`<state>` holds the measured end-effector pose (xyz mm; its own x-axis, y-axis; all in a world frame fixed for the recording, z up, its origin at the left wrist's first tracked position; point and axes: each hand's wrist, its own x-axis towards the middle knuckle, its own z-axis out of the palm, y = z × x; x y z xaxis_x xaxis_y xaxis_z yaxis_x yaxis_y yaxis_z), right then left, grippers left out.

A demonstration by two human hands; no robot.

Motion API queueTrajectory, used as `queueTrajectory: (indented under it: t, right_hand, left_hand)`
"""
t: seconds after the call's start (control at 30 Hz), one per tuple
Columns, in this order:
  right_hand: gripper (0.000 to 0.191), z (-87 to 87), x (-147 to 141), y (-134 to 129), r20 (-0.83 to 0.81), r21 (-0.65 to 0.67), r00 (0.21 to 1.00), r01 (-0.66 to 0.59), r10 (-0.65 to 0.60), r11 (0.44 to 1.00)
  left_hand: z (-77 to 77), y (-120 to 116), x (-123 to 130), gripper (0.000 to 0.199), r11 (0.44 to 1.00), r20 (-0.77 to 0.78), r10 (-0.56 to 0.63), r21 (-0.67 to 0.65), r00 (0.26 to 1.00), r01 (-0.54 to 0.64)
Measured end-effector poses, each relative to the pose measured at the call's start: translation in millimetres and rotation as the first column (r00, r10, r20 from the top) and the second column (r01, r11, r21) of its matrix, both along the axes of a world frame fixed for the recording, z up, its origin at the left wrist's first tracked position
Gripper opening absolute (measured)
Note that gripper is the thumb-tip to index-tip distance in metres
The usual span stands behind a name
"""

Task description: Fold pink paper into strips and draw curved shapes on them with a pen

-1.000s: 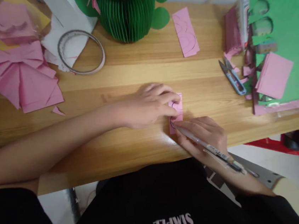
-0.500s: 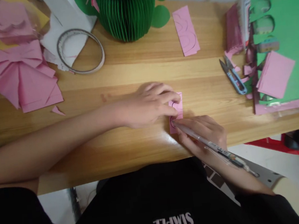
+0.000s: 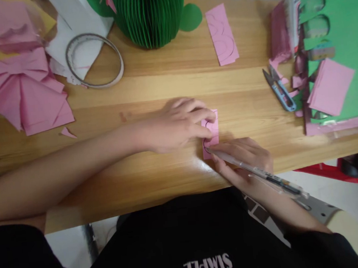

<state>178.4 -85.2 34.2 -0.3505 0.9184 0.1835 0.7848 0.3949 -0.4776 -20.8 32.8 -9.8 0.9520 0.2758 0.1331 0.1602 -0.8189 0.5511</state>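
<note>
A small pink paper strip (image 3: 215, 138) with dark curved lines lies on the wooden table. The fingers of my left hand (image 3: 181, 125) are spread, and the fingertips press on the strip from its left side. Between the fingers of my right hand (image 3: 244, 159) is a clear pen (image 3: 261, 174), its tip touching the lower part of the strip beside a curved line. Farther back lies another pink strip (image 3: 221, 35) with similar drawn curves.
A roll of tape (image 3: 119, 67) and a pink paper bow (image 3: 21, 91) are at the left. Behind stands a green honeycomb paper piece (image 3: 152, 21). Blue snips (image 3: 281, 91), pink squares (image 3: 332, 87) and green sheets (image 3: 353, 26) are at the right.
The pen tip has moved slightly down along the curve, and the pen's upper end has shifted a little. My left hand stays on the strip.
</note>
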Motion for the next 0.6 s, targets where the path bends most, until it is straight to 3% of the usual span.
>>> queueTrajectory:
  t: [0.6]
  right_hand:
    - [0.007, -1.1, 0.7, -2.3, -0.031, -0.010, 0.999, 0.024, -0.025, 1.000]
  left_hand:
    - [-0.9, 0.5, -1.1, 0.046, 1.000, 0.016, 0.020, -0.012, 1.000, -0.020]
